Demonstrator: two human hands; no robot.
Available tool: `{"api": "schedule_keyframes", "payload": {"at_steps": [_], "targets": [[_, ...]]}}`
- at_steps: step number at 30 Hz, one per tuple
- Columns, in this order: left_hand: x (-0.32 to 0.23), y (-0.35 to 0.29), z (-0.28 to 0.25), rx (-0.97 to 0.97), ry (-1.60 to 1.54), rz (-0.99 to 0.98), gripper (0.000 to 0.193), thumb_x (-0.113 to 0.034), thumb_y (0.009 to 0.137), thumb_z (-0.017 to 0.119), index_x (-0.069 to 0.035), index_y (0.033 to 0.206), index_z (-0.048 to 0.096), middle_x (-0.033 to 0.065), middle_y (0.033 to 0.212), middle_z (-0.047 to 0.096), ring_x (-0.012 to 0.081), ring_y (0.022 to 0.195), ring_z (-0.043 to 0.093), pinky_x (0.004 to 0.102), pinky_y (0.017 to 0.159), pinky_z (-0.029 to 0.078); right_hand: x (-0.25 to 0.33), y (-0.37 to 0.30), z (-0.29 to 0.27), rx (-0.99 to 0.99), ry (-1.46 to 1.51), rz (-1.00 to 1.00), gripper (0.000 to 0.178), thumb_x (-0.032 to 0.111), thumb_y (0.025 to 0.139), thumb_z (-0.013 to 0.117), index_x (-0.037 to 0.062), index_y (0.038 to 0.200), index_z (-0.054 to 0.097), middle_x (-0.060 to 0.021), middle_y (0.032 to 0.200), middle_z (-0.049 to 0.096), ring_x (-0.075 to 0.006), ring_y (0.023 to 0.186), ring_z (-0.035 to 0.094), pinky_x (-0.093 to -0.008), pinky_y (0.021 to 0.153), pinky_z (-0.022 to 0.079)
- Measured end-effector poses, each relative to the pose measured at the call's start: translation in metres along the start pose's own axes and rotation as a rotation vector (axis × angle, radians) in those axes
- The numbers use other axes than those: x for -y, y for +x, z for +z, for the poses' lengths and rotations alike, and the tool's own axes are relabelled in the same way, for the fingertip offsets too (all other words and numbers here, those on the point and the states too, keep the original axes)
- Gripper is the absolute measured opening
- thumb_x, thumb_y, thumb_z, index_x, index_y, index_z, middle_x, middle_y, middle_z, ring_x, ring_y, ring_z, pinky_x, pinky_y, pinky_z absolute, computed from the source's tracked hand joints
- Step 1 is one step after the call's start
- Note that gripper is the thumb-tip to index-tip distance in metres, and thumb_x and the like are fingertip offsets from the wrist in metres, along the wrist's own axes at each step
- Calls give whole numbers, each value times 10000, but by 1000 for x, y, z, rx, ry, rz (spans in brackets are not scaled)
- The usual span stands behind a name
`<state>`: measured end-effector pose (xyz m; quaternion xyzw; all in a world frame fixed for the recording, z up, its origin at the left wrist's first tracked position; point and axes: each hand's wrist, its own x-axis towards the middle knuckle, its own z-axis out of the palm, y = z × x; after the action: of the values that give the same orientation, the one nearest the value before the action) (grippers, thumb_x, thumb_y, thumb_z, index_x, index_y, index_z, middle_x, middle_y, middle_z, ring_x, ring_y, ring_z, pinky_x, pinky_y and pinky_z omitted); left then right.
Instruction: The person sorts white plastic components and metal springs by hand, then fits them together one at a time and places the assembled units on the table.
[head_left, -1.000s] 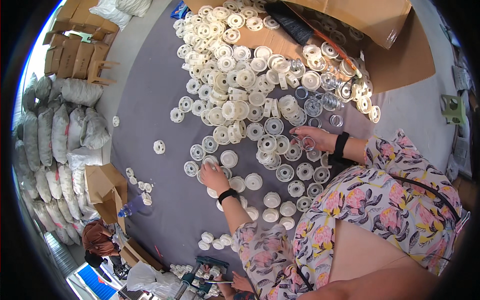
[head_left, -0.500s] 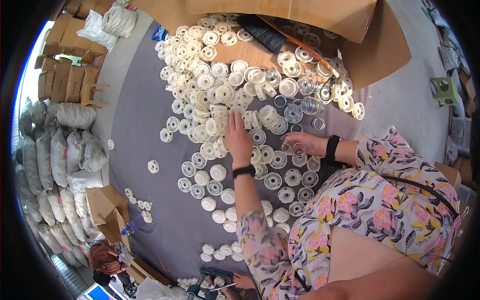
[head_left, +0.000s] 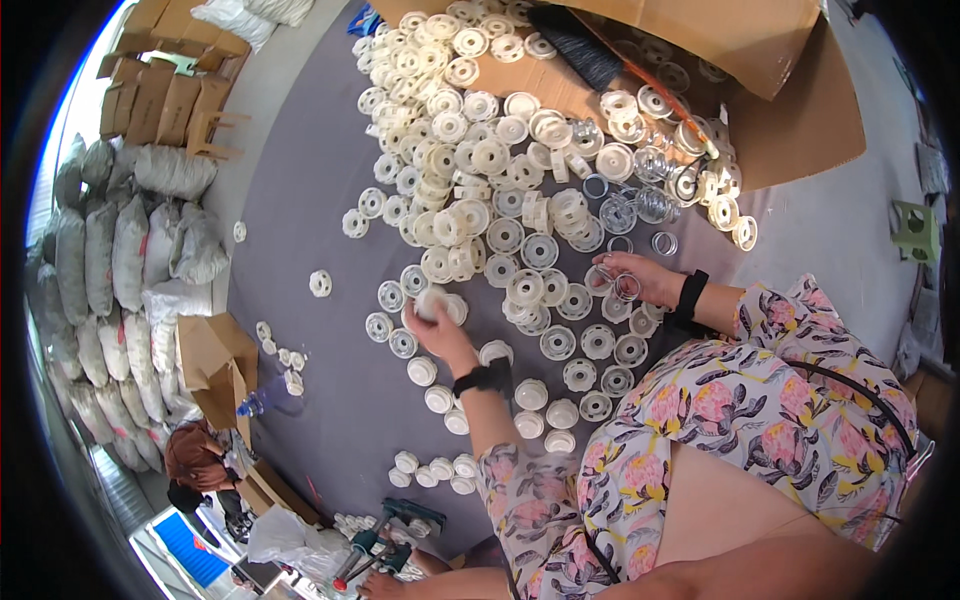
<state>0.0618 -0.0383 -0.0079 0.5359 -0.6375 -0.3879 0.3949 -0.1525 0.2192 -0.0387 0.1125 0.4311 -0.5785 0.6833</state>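
Seen from the middle of the view, curling the left hand (head_left: 444, 338), near 8 o'clock, round a white, round, plastic piece (head_left: 431, 300) just off toward 9 o'clock, fingers bent in close, the piece too blurred to tell its exact shape. Over at 3 o'clock, pinching shiny, silver, thin metal rings (head_left: 627, 287) in the right hand (head_left: 645, 278), fingers loosely bent and partly open. Probably light, hard and a bit slippery, that white piece; best picked up by the outer rim, with fingertips on both sides. Likely smooth and springy, those rings; best pinched on the wire, gently, so as not to tangle or roll. At 4 o'clock, lying flat on the smooth grey desk (head_left: 300, 220), pale, round plastic wheels (head_left: 598, 342) with holes and bumpy edges. From 5 to 7 o'clock, white, shiny, dome-topped plastic caps (head_left: 530, 394). Near 12 o'clock, heaped up, many cream, ring-shaped plastic wheels (head_left: 490, 157). At 2 o'clock, loose silver wire coils (head_left: 617, 213) and, farther out, a stiff brown cardboard box (head_left: 800, 130).
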Motion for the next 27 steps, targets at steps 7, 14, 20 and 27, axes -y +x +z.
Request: {"api": "schedule_keyframes", "payload": {"at_steps": [7,14,20,27], "targets": [[62,-10,-85,16,-94,-338,325,-122,864,598,34,1141,532,107,1041,563,179,875,560,303,785,447,-4,6,33,34,-77,4,280,288,898,541,110,1114,522,-82,919,629,-123,651,582,-256,557,490],[54,-20,-83,84,544,-80,295,-80,821,590,24,1097,578,176,1117,542,282,1004,528,361,811,438,0,8,39,33,-108,43,287,292,891,548,119,1118,522,-95,924,626,-117,612,552,-255,534,484],[43,-35,-76,254,1149,358,406,-151,825,573,-25,1207,523,166,1193,514,304,1111,484,409,874,394,-7,12,20,-58,-79,13,307,303,879,561,117,1120,520,-93,917,626,-113,580,538,-257,534,491],[-26,-6,-20,221,714,430,385,-108,788,600,-14,1156,539,224,1142,517,366,1078,484,467,889,378,-6,10,24,-3,-116,64,341,272,886,548,99,1175,492,-81,947,636,-117,671,565,-253,545,472]]}}
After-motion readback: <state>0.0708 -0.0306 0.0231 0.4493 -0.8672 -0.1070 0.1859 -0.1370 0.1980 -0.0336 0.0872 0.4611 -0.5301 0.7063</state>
